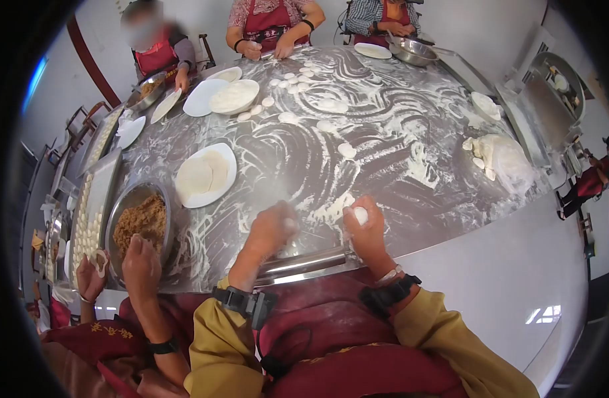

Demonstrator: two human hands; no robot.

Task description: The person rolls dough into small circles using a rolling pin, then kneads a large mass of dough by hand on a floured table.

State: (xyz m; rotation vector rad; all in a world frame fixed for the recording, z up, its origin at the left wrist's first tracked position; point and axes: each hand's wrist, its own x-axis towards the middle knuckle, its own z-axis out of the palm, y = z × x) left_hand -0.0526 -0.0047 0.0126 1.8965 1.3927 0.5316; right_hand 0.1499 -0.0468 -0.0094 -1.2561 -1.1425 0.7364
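Note:
My right hand (367,229) is closed around a small white piece of dough (361,215), which shows between thumb and fingers, just over the floured table. Beside it my left hand (270,231) is smeared by motion, and I cannot tell whether it holds anything. A faint haze of flour hangs over the table beyond it. Below both hands, a shiny metal bar (304,264) lies along the near table edge. Past my right hand, a small flattened dough piece (347,150) rests on the floured surface.
At left, a co-worker's hand (142,268) is over a steel bowl of brown filling (142,215); the other holds a wrapper (100,263). A plate of round wrappers (206,176) stands nearby. Bagged dough (507,162) lies at right. Other people work across the floured table (264,142).

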